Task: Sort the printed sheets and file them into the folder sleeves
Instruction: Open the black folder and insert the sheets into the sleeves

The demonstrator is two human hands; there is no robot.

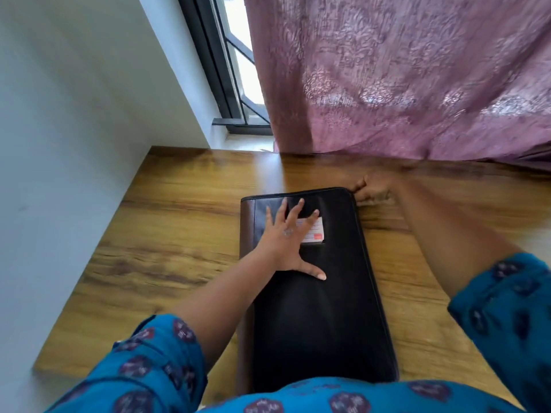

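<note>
The left hand (284,236) lies flat on the black folder (319,308). Its fingers are spread wide and straight, and they press down on the cover. Some fingertips touch a small white label (313,234) with a red mark on it.

The right hand (371,192) is at the far right corner of the folder. It is blurry. I cannot tell if it grips the corner or only touches it, or how its fingers are bent.

The folder is shut. It lies long-ways on the wooden table (167,222), with its near end close to the person's body. Its brown spine is on the left. No printed sheets show, so they may be inside or out of view.

A pink curtain (417,79) hangs at the back of the table, and a window (238,70) is beside it.

I think the folder needs to be opened next. If the right hand lifts the cover while the left hand presses down, the cover may bend or slip free. If it opens fast, loose sheets could slide out and get mixed up.
</note>
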